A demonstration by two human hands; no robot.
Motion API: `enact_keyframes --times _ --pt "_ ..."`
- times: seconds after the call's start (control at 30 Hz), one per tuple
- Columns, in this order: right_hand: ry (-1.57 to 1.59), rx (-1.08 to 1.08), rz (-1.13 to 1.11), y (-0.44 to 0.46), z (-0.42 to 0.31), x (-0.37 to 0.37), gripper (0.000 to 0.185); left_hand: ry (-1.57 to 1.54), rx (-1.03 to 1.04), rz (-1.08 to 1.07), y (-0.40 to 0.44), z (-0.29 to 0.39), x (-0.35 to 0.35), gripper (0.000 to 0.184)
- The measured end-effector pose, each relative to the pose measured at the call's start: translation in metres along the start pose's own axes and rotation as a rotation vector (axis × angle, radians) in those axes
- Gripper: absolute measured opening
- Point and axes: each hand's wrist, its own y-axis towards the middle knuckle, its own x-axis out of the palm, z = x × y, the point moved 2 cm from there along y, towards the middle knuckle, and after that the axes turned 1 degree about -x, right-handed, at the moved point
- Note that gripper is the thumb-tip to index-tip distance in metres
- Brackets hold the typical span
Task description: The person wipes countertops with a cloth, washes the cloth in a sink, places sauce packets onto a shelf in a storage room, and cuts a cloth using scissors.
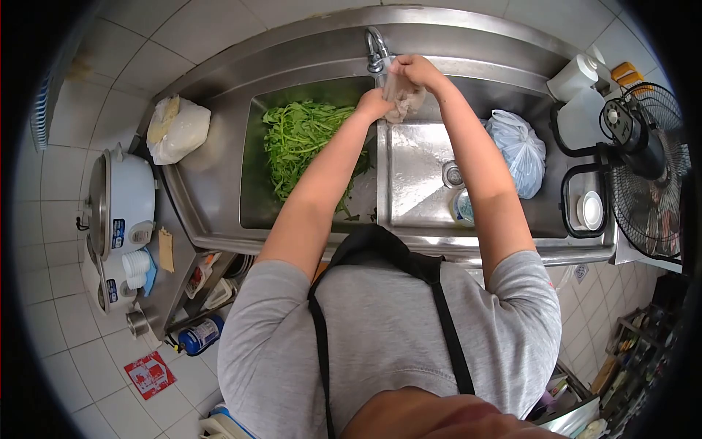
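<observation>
Under the chrome faucet (376, 45), at the back of the steel sink (382, 212), my two hands hold a thin, pale, translucent bag (404, 99). My left hand (374, 104) is closed on its left side, below the spout. Higher up and to the right, my right hand (415, 69) pinches the bag's upper edge. The bag hangs crumpled over the divider between the basins. Leafy greens (303, 139) fill much of the left basin, beside my left forearm. My fingertips are partly hidden by the bag.
A tied bluish plastic bag (518, 150) lies in the right basin, near a clear container (462, 206). A white bag (178, 130) sits on the left ledge. White jugs (578, 79), a black fan (643, 146) and a small white bowl (589, 210) stand at right.
</observation>
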Motion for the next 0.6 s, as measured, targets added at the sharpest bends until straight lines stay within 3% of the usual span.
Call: enact_keyframes --times 0.07,0.13,0.27,0.33,0.37,0.4,0.5,0.57,0.6 --pt "-0.038 -0.062 -0.013 -0.008 -0.005 -0.004 0.014 0.071 -0.028 -0.028 0.009 0.000 -0.001 0.040" --pt "-0.106 -0.078 0.003 -0.012 -0.007 -0.005 0.017 0.506 -0.191 -0.145 0.019 -0.001 -0.006 0.045" --pt "-0.297 -0.049 0.124 -0.014 -0.002 -0.018 0.018 0.606 -0.218 -0.224 0.008 0.017 -0.032 0.043" --pt "-0.356 -0.030 0.105 -0.006 0.012 -0.026 0.016 0.303 -0.096 -0.262 0.013 0.019 -0.043 0.044" --pt "-0.419 -0.010 0.081 -0.004 0.021 -0.026 0.015 0.146 -0.046 -0.242 0.012 0.022 -0.046 0.035" --pt "-0.418 -0.011 0.081 -0.003 0.031 -0.024 0.015 0.147 -0.047 -0.241 0.010 0.024 -0.047 0.035" --pt "-0.406 0.037 0.211 -0.003 0.060 -0.015 0.023 -0.324 -0.021 -0.187 0.019 0.027 -0.041 0.025" --pt "0.174 -0.032 0.188 0.004 0.097 0.002 0.042 -0.328 0.033 -0.111 0.010 0.047 -0.037 0.023" --pt "0.171 -0.032 0.188 0.001 0.108 0.014 0.042 -0.332 0.085 -0.038 0.007 0.055 -0.034 0.021"
